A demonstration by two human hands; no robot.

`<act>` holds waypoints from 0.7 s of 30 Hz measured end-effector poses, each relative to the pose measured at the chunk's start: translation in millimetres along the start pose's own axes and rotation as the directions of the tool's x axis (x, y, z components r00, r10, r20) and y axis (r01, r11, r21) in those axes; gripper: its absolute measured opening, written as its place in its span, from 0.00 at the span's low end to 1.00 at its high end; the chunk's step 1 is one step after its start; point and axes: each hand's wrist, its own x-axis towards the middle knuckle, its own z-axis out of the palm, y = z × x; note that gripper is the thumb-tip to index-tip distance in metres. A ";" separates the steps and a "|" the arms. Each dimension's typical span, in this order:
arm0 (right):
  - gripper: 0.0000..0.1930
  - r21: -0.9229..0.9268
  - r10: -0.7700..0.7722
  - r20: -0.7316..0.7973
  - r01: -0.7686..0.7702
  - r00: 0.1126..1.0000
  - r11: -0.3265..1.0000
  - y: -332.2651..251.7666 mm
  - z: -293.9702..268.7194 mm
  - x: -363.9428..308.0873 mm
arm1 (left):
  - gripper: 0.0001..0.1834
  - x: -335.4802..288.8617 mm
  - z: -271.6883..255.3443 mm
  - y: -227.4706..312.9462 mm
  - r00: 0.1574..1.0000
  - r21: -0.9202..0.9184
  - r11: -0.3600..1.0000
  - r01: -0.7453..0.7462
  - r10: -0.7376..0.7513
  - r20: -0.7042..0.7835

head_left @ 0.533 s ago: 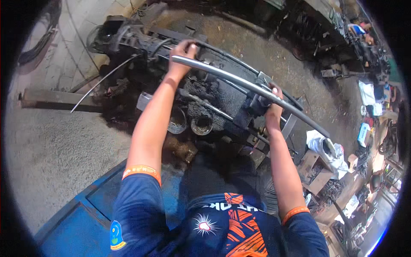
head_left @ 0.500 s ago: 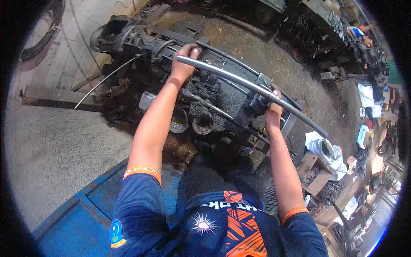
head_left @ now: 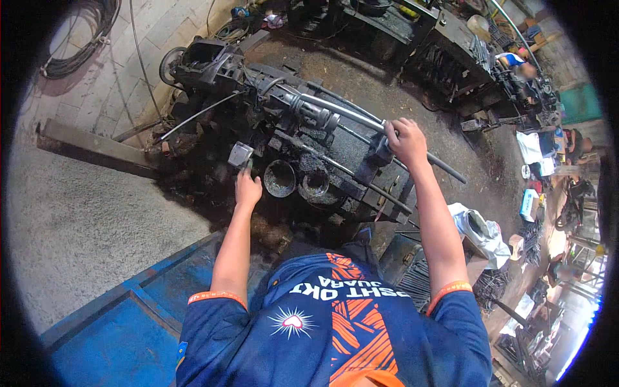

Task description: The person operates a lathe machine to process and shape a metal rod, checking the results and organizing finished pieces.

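Note:
My right hand [head_left: 407, 143] is closed over a long shiny metal tube [head_left: 437, 166], its fingers wrapped round it from above. The tube slants down to the right across a dark, greasy machine [head_left: 271, 103]. Its left end lies by a round metal fitting [head_left: 314, 115] on the machine. My left hand [head_left: 247, 188] reaches forward at the near side, with a finger stretched toward a small pale box [head_left: 240, 154]. The fingertip is at the box's lower edge; contact is hard to tell. Nothing clear shows in that hand.
Two round metal pots [head_left: 280, 178] stand below the machine bed. A thin rod [head_left: 200, 117] sticks out to the left. Beyond are a dark workbench [head_left: 387, 26] and coiled cable [head_left: 84, 39]. A white sack [head_left: 480, 235] lies at right, a blue metal panel [head_left: 109, 335] at lower left.
The tube has gone from being held up in both hands to lying along the machine. My left hand has let go and moved down to the pale box; my right hand now grips from above.

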 end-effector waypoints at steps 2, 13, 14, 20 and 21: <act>0.16 -0.036 0.050 0.111 -0.046 0.993 0.998 -0.9 5.2 4.4 | 0.30 -1.0 7.4 -7.0 1.000 -0.023 1.000 -0.017 0.017 -0.011; 0.20 -0.036 0.229 0.300 -0.229 0.926 0.973 -5.8 -1.1 10.0 | 0.16 -23.9 -31.8 39.6 0.979 -0.199 0.972 0.123 -0.152 -0.138; 0.21 -0.028 0.227 0.298 -0.229 0.927 0.973 -4.2 -1.2 9.9 | 0.16 -24.2 -26.2 39.4 0.977 -0.202 0.971 0.129 -0.160 -0.144; 0.22 -0.008 0.178 0.319 -0.185 0.931 0.983 -10.8 -5.5 13.8 | 0.24 -29.7 -15.2 39.6 0.950 -0.156 0.960 0.233 -0.259 -0.175; 0.22 -0.018 0.181 0.327 -0.185 0.928 0.983 -12.1 -5.8 14.5 | 0.24 -30.1 -12.4 38.4 0.949 -0.154 0.960 0.234 -0.260 -0.179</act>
